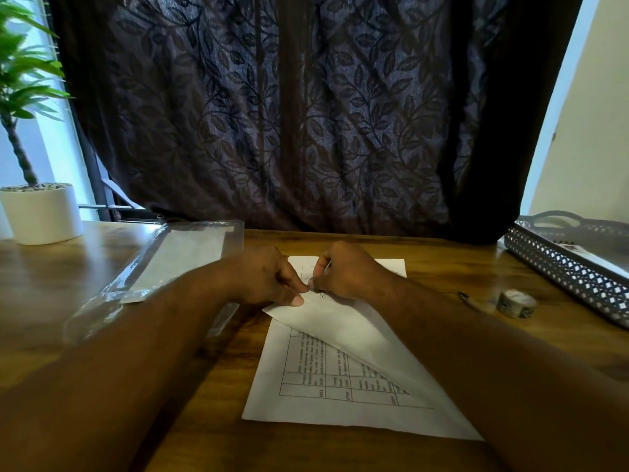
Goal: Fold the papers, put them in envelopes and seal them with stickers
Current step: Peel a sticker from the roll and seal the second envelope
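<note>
A printed sheet of paper with a table on it lies on the wooden desk in front of me. Its right side is lifted and curled over toward the left, blank back facing up. My left hand pinches the raised edge of the paper near the sheet's far middle. My right hand meets it there, fingertips pinching the same edge. A clear plastic sleeve holding white envelopes lies to the left, partly under my left forearm. A roll of patterned sticker tape sits on the desk at the right.
A white pot with a green plant stands at the far left corner. A dark perforated metal tray sits at the far right. A small dark object lies beside the tape roll. A dark leaf-patterned curtain hangs behind the desk.
</note>
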